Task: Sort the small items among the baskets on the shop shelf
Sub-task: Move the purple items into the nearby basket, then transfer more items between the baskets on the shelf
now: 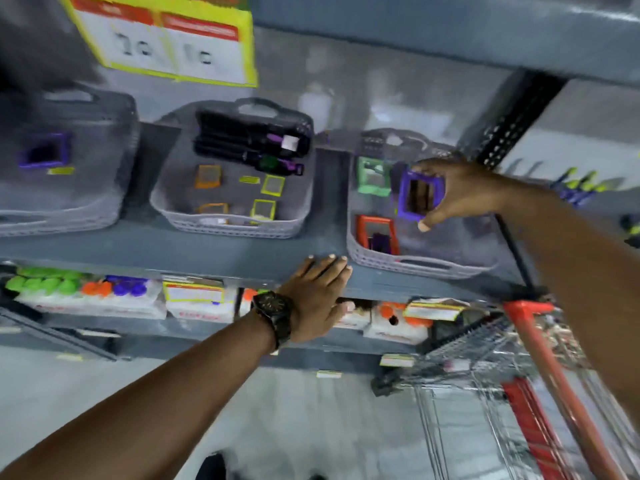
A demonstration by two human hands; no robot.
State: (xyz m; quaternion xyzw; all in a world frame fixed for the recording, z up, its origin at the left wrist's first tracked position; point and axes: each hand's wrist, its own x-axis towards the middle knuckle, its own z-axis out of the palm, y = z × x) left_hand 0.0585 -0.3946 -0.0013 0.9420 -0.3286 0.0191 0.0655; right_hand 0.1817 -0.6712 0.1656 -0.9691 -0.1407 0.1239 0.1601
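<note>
Three grey baskets stand in a row on the grey shelf (214, 247). Over the right basket (415, 263) my right hand (460, 192) grips a purple framed square item (417, 195). A green framed item (372, 176) and a red one (375, 232) lie in that basket. The middle basket (228, 226) holds black and purple brushes (249, 143) plus several small orange and yellow framed squares. One purple framed item (45, 152) lies in the left basket (69, 216). My left hand (317, 292), wearing a black watch, rests flat on the shelf's front edge, holding nothing.
A yellow price sign (166, 39) hangs above the baskets. The lower shelf carries white boxes with green, orange and purple caps (86, 289). A red-handled wire trolley (512, 375) stands at the lower right. A perforated upright post (512, 123) bounds the shelf on the right.
</note>
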